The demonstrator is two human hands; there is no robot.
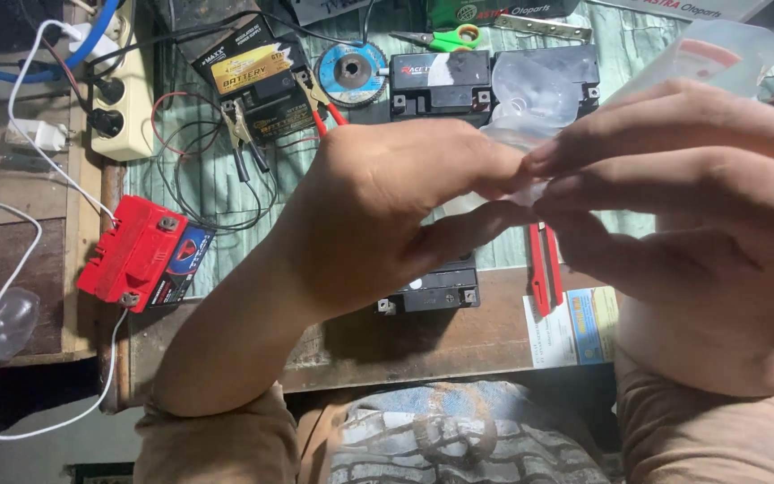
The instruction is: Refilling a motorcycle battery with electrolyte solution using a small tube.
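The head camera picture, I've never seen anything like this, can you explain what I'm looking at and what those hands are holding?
This is one picture from a camera worn on a person's head, looking down at their own two bare hands over a cluttered workbench. The left hand and right hand meet in the middle, pinching a small clear plastic piece between the fingertips; what it is exactly is hard to tell. On the bench lie a red battery, black batteries, a grinding disc, green-handled scissors, a red cutter knife, clip leads, and a white power strip at the left.
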